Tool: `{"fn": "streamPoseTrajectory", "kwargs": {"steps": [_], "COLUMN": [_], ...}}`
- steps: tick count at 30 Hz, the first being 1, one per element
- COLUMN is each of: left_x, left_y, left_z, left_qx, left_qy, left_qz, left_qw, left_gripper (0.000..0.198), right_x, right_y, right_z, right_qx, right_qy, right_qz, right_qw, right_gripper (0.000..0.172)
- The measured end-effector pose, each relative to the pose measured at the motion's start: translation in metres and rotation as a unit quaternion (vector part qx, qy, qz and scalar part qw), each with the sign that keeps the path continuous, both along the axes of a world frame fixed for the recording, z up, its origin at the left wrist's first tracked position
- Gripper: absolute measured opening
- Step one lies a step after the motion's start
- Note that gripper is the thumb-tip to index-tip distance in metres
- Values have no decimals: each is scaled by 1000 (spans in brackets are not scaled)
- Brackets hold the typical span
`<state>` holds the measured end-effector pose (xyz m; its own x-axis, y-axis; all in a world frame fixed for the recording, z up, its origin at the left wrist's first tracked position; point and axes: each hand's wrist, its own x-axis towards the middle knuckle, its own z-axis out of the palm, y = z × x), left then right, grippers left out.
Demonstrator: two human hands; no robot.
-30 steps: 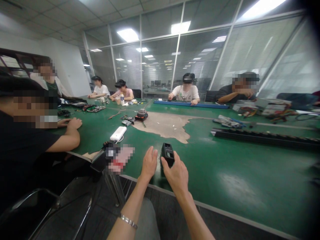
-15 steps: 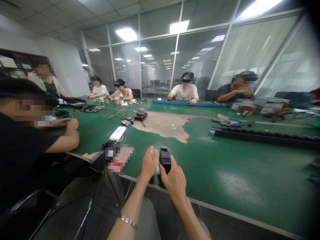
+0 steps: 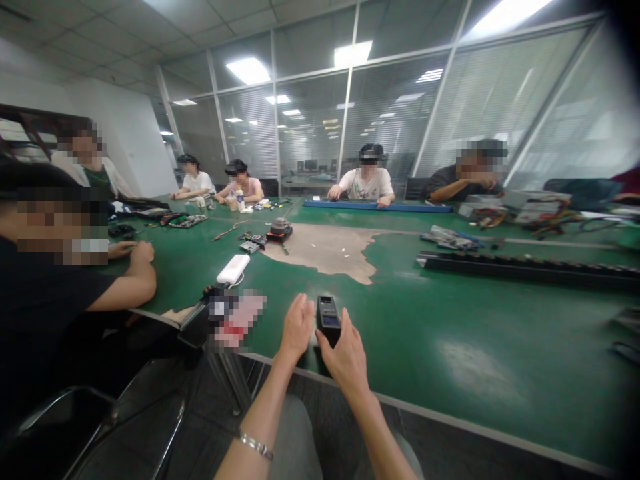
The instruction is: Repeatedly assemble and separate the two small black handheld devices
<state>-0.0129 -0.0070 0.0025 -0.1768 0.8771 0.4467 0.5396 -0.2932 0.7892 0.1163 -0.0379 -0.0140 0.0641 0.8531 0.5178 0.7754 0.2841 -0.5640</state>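
A black box-shaped device [image 3: 328,308] with a small dark screen is at the near part of the green table. My right hand [image 3: 347,350] grips its near end, thumb on the left and fingers along the right side. To the left of it, my left hand [image 3: 299,328] is open, with its fingers stretched forward and a narrow gap between them and the device. The device's lower part is partly hidden by my right hand.
A white power strip [image 3: 233,269] lies to the left, near a co-worker's forearm [image 3: 131,283]. Ahead is a bare tan patch [image 3: 325,250] on the table [image 3: 450,313], with a black-and-red part [image 3: 279,231] at its edge. A long black rail [image 3: 525,272] lies right.
The whole view has shifted slightly. My hands and the device stay nearly as they were, with my right hand still around the device and my left hand beside it.
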Motion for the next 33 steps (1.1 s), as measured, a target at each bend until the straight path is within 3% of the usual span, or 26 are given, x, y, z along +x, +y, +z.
{"fn": "streamPoseTrajectory", "kwargs": {"steps": [5, 12, 21, 29, 33], "left_x": [0, 1, 1, 1, 1], "left_y": [-1, 0, -1, -2, -4], "left_z": [1, 2, 1, 3, 4], "left_qx": [-3, 1, 2, -6, -9], "left_qy": [3, 11, 15, -29, -36], "left_qz": [-3, -7, -6, 3, 0], "left_qw": [1000, 1000, 1000, 1000, 999], "left_gripper": [51, 48, 49, 53, 55], "right_x": [1, 0, 1, 2, 17], "right_y": [-1, -1, -7, -6, -4], "right_z": [1, 2, 16, 32, 44], "right_qx": [-2, -14, -3, -30, -28], "right_qy": [-12, -1, 37, 150, 200], "right_qz": [11, -3, 47, 48, 43], "right_qw": [1000, 1000, 998, 987, 978], "right_gripper": [69, 74, 48, 54, 58]}}
